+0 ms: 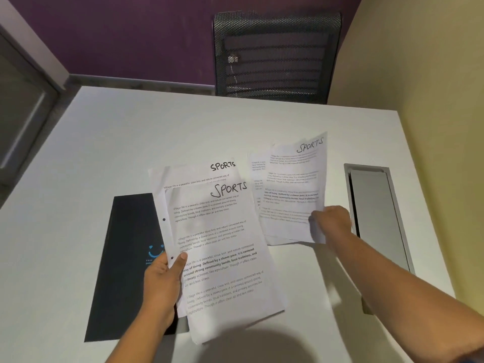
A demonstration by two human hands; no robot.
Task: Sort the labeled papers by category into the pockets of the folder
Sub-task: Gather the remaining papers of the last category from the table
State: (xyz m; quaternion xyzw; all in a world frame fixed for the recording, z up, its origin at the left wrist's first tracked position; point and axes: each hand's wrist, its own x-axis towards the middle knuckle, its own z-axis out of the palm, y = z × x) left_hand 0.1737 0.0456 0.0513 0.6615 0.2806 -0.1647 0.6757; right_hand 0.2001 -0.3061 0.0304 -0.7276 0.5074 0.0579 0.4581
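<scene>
The step in hand looks like gathering: the sheets marked SPORTS are being collected into one bunch before any go into a pocket. The black folder (pixel 125 258) lies closed on the white table (pixel 157 132), at about 8 o'clock from the table's middle, its right side hidden under the held papers.

The left hand (pixel 159 281) grips the sports bunch (pixel 222 258) at its left edge, thumb on top and fingers beneath (at least two sheets, both headed SPORTS), raised and tilted over the folder.

At about 3 o'clock from that bunch, the right hand (pixel 331 221) reaches out on a nearly straight arm and pinches the lower right corner of a third sports sheet (pixel 296 184), lifted at an angle off the loose pile (pixel 258 174) beneath.

Next, I judge, that sheet joins the bunch; then the folder must be opened.
</scene>
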